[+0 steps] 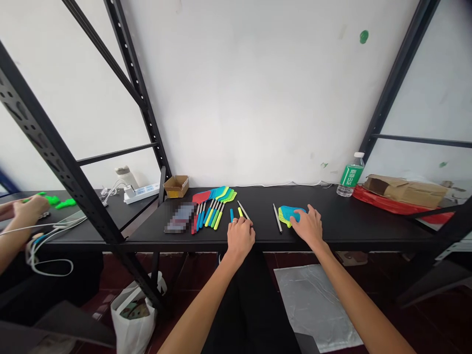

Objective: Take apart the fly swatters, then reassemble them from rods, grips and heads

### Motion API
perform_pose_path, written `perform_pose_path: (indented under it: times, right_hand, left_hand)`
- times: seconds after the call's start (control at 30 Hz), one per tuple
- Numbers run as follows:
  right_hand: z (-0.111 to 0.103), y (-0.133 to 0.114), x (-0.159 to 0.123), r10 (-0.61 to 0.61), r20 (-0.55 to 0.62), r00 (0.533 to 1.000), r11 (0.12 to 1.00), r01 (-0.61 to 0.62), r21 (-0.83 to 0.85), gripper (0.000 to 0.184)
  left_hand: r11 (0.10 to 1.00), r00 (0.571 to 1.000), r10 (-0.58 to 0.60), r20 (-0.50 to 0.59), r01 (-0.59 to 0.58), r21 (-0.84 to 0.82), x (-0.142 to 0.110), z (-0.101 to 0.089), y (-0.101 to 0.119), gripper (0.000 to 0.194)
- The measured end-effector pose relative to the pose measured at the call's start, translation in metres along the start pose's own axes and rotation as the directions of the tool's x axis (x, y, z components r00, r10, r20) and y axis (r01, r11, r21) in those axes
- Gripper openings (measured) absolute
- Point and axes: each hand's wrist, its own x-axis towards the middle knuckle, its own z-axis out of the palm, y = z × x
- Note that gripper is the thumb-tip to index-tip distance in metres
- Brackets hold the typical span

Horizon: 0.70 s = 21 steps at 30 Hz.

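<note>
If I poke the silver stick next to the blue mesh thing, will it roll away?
The stick might roll, since it looks slim and round. It's probably light, being so thin. It seems stiff too, because it lies straight.

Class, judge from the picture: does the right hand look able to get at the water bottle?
Probably yes: only black tabletop shows between the right hand and the water bottle. The hand may first need to leave the blue piece it appears to touch.
</note>
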Motion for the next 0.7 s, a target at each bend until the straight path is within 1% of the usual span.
perform_pose_path:
  times: [0.07,0.1,0.17,0.23,0.33,0.4,0.47,0.57,0.7]
  right_hand:
    - [-0.004,-0.004,-0.005,-0.090,-0.050,0.995,0.995,0.092,0.038,0.034]
    - [-0.006,-0.007,-0.008,-0.148,-0.054,0.988,0.987,0.151,0.052,0.032]
    - [-0.010,-0.016,-0.015,-0.250,0.036,0.968,0.967,0.247,0.067,0.031]
    - [-0.013,-0.026,-0.020,-0.308,0.116,0.944,0.951,0.305,0.045,0.032]
    - [-0.013,-0.039,-0.023,-0.369,0.125,0.921,0.928,0.372,-0.004,0.030]
    - [-0.011,-0.047,-0.022,-0.391,0.108,0.914,0.919,0.395,-0.019,0.028]
    - [-0.007,-0.055,-0.021,-0.393,0.123,0.911,0.918,0.396,-0.001,0.028]
    - [0.001,-0.069,-0.019,-0.369,0.167,0.914,0.930,0.363,0.064,0.027]
    - [0.009,-0.090,-0.019,-0.348,0.162,0.923,0.935,0.329,0.132,0.029]
  left_hand:
    - [1.000,1.000,-0.012,-0.012,0.012,0.012,0.007,0.001,0.000,0.025]
    - [1.000,1.000,-0.017,-0.003,0.018,0.023,0.011,0.003,0.000,0.025]
    - [0.999,0.999,-0.019,0.029,0.017,0.048,0.019,0.006,0.001,0.024]
    - [0.998,0.999,-0.005,0.038,0.003,0.067,0.024,0.009,0.002,0.026]
    - [0.998,1.000,0.013,0.010,-0.013,0.064,0.024,0.011,0.003,0.026]
    - [0.999,1.000,0.021,0.009,-0.021,0.042,0.021,0.011,0.003,0.025]
    - [0.999,0.999,0.031,0.010,-0.031,0.019,0.017,0.010,0.004,0.024]
    - [0.998,0.998,0.054,-0.010,-0.054,-0.012,0.011,0.009,0.004,0.024]
    - [0.997,0.998,0.056,-0.005,-0.056,-0.061,0.006,0.006,0.005,0.024]
